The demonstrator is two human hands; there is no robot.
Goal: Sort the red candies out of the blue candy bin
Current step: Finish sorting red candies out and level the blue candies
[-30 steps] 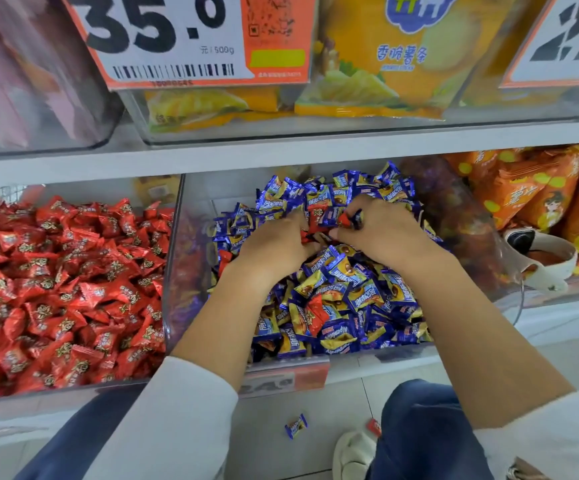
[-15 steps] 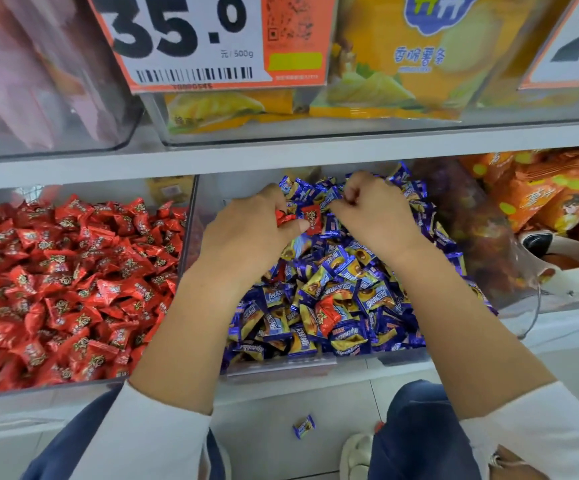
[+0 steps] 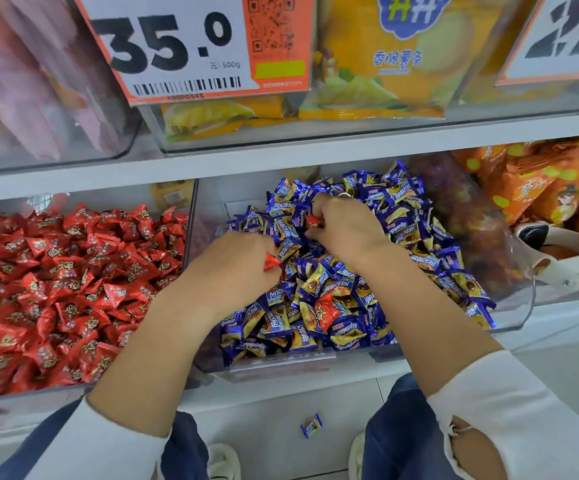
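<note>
A clear bin [image 3: 281, 367] on the lower shelf is heaped with blue-wrapped candies [image 3: 399, 223]. Both my hands are inside it. My left hand [image 3: 236, 268] is curled over the pile's left side and grips a red candy [image 3: 271, 262] that pokes out by the thumb. My right hand [image 3: 345, 226] sits higher on the heap and pinches another red candy [image 3: 313, 222] at its fingertips. A third red candy [image 3: 326, 310] lies among the blue ones near the bin's front. The red candy bin [image 3: 73, 282] stands to the left, full.
One blue candy [image 3: 311, 425] lies on the floor between my shoes. To the right stand a bin of dark wrapped sweets [image 3: 468, 230] with a white scoop [image 3: 555, 251] and orange snack bags [image 3: 537, 181]. Bins with price tags sit on the upper shelf.
My left hand has slid down and left with a red candy now showing in it. My right hand has come forward on the heap, pinching a red candy.
</note>
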